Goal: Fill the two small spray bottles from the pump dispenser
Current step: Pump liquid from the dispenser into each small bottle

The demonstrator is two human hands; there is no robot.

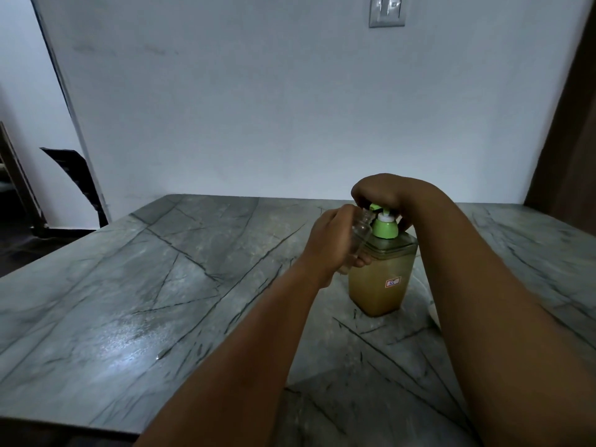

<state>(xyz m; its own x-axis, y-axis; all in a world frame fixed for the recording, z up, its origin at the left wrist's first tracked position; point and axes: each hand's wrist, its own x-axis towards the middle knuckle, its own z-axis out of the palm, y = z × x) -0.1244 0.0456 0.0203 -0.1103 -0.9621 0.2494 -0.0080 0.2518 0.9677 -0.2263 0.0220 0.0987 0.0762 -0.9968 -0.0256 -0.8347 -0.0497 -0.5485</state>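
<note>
A square pump dispenser [380, 279] with amber liquid, a green collar and a small price sticker stands on the grey marble table [161, 285]. My right hand [383, 191] rests curled over the green pump head, covering most of it. My left hand [332, 243] holds a small clear spray bottle [361, 235] without its cap, tilted with its open neck up against the pump's nozzle. The bottle looks empty. A second spray bottle is not in view.
A white wall rises right behind the table, with a light switch [387, 11] high up. A dark chair back [77, 182] stands past the table's left edge. A brown door or panel [571, 124] borders the right.
</note>
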